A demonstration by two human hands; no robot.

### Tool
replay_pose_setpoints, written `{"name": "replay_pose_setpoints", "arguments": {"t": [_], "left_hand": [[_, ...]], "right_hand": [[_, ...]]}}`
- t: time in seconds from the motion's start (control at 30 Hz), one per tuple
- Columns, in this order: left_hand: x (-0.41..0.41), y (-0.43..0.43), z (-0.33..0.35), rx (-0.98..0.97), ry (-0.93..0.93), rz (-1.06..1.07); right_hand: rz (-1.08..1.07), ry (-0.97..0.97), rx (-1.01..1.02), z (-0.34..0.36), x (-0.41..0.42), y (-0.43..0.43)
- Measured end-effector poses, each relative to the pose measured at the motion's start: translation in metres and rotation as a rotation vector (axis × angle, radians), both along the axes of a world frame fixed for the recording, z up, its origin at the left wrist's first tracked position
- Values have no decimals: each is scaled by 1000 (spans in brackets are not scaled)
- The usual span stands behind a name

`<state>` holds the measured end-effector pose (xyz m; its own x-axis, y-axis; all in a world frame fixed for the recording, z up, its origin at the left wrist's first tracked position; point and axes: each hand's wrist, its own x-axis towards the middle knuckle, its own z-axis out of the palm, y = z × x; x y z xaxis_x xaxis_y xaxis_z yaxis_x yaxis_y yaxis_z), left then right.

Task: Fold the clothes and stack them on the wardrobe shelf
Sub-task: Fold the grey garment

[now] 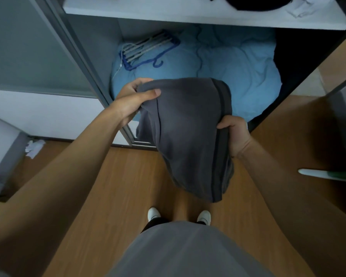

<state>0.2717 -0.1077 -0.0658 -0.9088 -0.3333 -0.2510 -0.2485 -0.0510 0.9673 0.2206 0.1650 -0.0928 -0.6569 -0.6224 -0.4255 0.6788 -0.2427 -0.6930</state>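
Head view of a fold carried out in the air before an open wardrobe. The left hand pinches the upper left edge of a dark grey garment, thumb on the near face and fingers curled behind; the right hand grips its right edge lower down, fingers wrapped round the cloth beside a darker seam band. The garment hangs between the two hands, clear of the wooden floor, already doubled and draping toward the person's feet. Above it, the white wardrobe shelf carries dark clothing; below lies a light blue quilt with blue hangers on top. To fold well here, it seems best to level the two grips, pull the top edge taut so the seams line up, then bring the edges together evenly before lifting the bundle onto the shelf.
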Motion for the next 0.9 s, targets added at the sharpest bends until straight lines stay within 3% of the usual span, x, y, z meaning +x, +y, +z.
{"name": "replay_pose_setpoints", "arguments": {"t": [0.07, 0.13, 0.17, 0.3, 0.43, 0.5, 0.53, 0.57, 0.6, 0.63, 0.8, 0.9], "left_hand": [[-1, 9, -9, -223, 15, 270], [12, 21, -23, -313, 81, 516], [21, 28, -31, -267, 51, 514], [45, 52, -55, 231, -214, 26], [29, 51, -57, 525, -171, 85], [24, 52, -61, 439, -277, 129], [31, 50, -64, 324, -321, 261], [29, 49, -73, 86, -409, 369], [29, 46, -78, -67, -451, 376], [31, 46, -80, -64, -418, 398], [47, 45, -89, 456, -241, 176], [38, 54, -86, 714, -147, 156]], "right_hand": [[-92, 9, -41, 2, 0, -1], [-160, 25, -74, 1, 0, -2], [-177, 31, -91, 1, 1, -2], [-183, 20, -117, 0, 7, -4], [-144, 1, -137, 2, 13, -10], [-142, 20, -121, 3, 13, -13], [-150, 21, -114, 4, 12, -15], [-165, 17, -108, 5, 11, -16], [-185, 17, -99, 6, 9, -16], [-202, 26, -93, 7, 8, -15], [-234, 18, -91, 2, 8, -17], [-267, -15, -88, -1, 11, -22]]}}
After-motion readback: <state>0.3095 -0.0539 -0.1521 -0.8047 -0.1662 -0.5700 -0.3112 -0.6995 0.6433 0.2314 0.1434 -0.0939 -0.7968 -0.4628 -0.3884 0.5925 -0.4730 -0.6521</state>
